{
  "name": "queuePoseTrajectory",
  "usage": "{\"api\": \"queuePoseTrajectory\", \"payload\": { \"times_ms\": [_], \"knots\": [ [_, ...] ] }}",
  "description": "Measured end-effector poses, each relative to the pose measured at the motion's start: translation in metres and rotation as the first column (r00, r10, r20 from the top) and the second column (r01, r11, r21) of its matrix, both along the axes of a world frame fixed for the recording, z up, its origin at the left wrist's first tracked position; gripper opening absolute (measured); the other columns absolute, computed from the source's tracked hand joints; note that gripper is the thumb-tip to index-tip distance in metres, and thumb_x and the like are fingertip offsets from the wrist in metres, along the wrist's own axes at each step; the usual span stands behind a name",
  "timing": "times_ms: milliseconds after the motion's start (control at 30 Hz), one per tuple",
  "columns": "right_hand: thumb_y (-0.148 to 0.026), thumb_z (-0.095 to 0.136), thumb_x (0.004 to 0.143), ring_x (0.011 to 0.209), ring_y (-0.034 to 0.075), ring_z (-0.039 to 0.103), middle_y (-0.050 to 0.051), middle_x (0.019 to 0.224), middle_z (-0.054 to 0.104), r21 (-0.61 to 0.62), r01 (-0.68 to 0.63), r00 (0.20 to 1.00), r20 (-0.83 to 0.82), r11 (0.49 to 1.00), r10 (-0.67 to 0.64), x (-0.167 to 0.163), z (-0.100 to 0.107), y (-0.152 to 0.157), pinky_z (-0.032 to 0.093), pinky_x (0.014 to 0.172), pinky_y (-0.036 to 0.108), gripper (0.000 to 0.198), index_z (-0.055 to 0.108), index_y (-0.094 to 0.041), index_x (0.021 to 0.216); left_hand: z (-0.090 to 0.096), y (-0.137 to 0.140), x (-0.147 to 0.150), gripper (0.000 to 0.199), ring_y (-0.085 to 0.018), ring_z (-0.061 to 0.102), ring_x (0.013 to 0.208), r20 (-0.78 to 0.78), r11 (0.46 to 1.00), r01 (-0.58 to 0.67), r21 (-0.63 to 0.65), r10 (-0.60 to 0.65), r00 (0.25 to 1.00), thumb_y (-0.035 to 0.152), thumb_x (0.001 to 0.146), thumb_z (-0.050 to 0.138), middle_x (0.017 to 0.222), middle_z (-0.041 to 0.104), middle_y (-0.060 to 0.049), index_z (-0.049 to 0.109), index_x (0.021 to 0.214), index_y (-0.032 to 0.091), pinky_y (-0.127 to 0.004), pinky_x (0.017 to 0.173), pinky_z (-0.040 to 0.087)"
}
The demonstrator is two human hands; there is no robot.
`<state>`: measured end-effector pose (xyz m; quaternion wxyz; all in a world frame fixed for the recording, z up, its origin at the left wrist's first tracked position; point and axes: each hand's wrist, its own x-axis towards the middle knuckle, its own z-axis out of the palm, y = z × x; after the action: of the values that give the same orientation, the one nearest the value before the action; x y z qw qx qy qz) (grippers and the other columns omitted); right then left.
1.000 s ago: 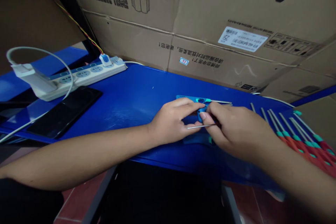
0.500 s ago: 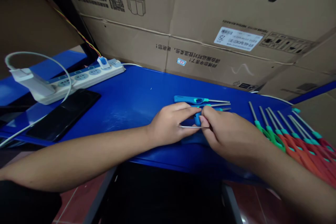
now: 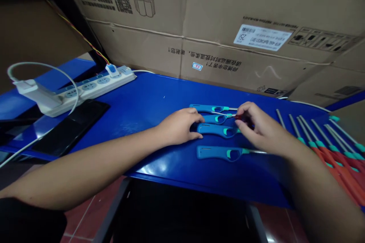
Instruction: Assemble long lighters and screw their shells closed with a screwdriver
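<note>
My left hand [image 3: 178, 126] rests on the table with its thumb and fingers apart, curved around the rear end of a blue lighter [image 3: 213, 130]. It looks loosely placed, with fingertips close to or touching that lighter and the blue lighter [image 3: 210, 119] behind it. My right hand [image 3: 258, 127] pinches a screwdriver [image 3: 238, 117] by its dark red handle. The thin metal shaft points left above the rear lighters. Farthest back lies another blue lighter [image 3: 203, 108], and nearest the front edge another [image 3: 212, 152]. All have long metal nozzles pointing right.
Several red and orange lighters [image 3: 339, 163] lie side by side at the right. A white power strip [image 3: 97, 88] and a black phone [image 3: 71, 126] are at the left of the blue table [image 3: 148, 102]. A large cardboard box [image 3: 211, 19] stands behind.
My hands have come apart. The lighter between them now lies on the table. The right hand moved right and back with the screwdriver; the left hand shifted slightly left. The front blue lighter is now uncovered.
</note>
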<state>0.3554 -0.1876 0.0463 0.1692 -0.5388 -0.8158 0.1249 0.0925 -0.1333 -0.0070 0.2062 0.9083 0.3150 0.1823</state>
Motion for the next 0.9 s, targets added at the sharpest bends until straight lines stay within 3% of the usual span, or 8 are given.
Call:
{"api": "queuePoseTrajectory", "payload": {
  "times_ms": [100,233,300,400,500,600,900],
  "knots": [
    [-0.027,0.056,0.092,0.09,0.021,0.065,0.007,0.099,0.067,0.142,-0.108,0.992,-0.056,0.984,0.117,0.008,0.021,-0.001,0.051,0.078,0.035,0.014,0.067,-0.022,0.1,-0.002,0.003,-0.001,0.043,-0.02,0.061,0.092,-0.026,0.999,0.031,0.027,-0.03,0.999,0.042,0.073,0.083,0.102,0.063,-0.006,0.071,0.107,0.02,-0.031,0.078,0.051],
    [-0.031,0.065,0.09,0.078,0.02,0.067,0.004,0.089,0.073,0.325,-0.003,0.972,-0.222,0.946,0.079,0.003,0.037,-0.001,0.05,0.07,0.032,0.009,0.071,-0.024,0.091,0.002,0.009,-0.004,0.049,-0.021,0.061,0.097,-0.019,0.993,0.114,-0.026,-0.114,0.993,0.045,0.072,0.082,0.106,0.062,-0.007,0.071,0.113,0.021,-0.033,0.083,0.052],
    [-0.033,0.062,0.092,0.068,0.019,0.066,0.004,0.077,0.072,0.373,0.012,0.967,-0.24,0.928,0.084,-0.008,0.038,0.0,0.047,0.062,0.031,0.017,0.07,-0.024,0.08,0.005,0.012,-0.006,0.037,-0.018,0.063,0.092,0.021,0.985,0.168,-0.043,-0.168,0.986,0.038,0.078,0.078,0.102,0.065,-0.006,0.073,0.111,0.021,-0.031,0.081,0.052],
    [-0.038,0.063,0.091,0.054,0.015,0.058,0.001,0.059,0.064,0.438,-0.039,0.99,-0.104,0.898,0.094,-0.028,0.036,0.003,0.041,0.055,0.029,0.03,0.066,-0.023,0.065,0.008,0.012,-0.006,0.018,-0.013,0.064,0.08,0.089,0.974,0.227,-0.024,-0.224,0.97,0.023,0.084,0.068,0.093,0.07,-0.003,0.076,0.1,0.02,-0.027,0.075,0.051],
    [-0.043,0.057,0.094,0.056,0.015,0.057,0.001,0.058,0.062,0.377,-0.039,0.997,0.07,0.925,0.013,-0.044,0.033,0.006,0.039,0.056,0.028,0.036,0.065,-0.024,0.064,0.009,0.009,-0.004,0.016,-0.012,0.065,0.076,0.075,0.974,0.227,0.02,-0.228,0.971,0.015,0.083,0.063,0.087,0.072,-0.003,0.076,0.091,0.018,-0.025,0.072,0.051],
    [-0.046,0.048,0.097,0.061,0.016,0.058,0.002,0.063,0.064,0.296,-0.066,0.986,0.163,0.953,0.018,-0.053,0.032,0.009,0.038,0.058,0.029,0.041,0.064,-0.024,0.066,0.009,0.007,-0.003,0.015,-0.012,0.064,0.071,0.035,0.982,0.189,0.027,-0.19,0.981,0.014,0.079,0.066,0.084,0.071,-0.002,0.075,0.09,0.017,-0.024,0.066,0.05],
    [-0.038,0.05,0.097,0.058,0.014,0.055,0.0,0.06,0.059,0.311,-0.16,0.982,0.146,0.937,0.119,-0.058,0.024,0.017,0.036,0.058,0.027,0.038,0.06,-0.022,0.064,0.009,0.005,-0.003,0.009,-0.013,0.065,0.071,-0.009,0.988,0.119,0.1,-0.119,0.993,0.02,0.08,0.069,0.083,0.071,-0.003,0.074,0.087,0.017,-0.023,0.066,0.05]
  ]
}}
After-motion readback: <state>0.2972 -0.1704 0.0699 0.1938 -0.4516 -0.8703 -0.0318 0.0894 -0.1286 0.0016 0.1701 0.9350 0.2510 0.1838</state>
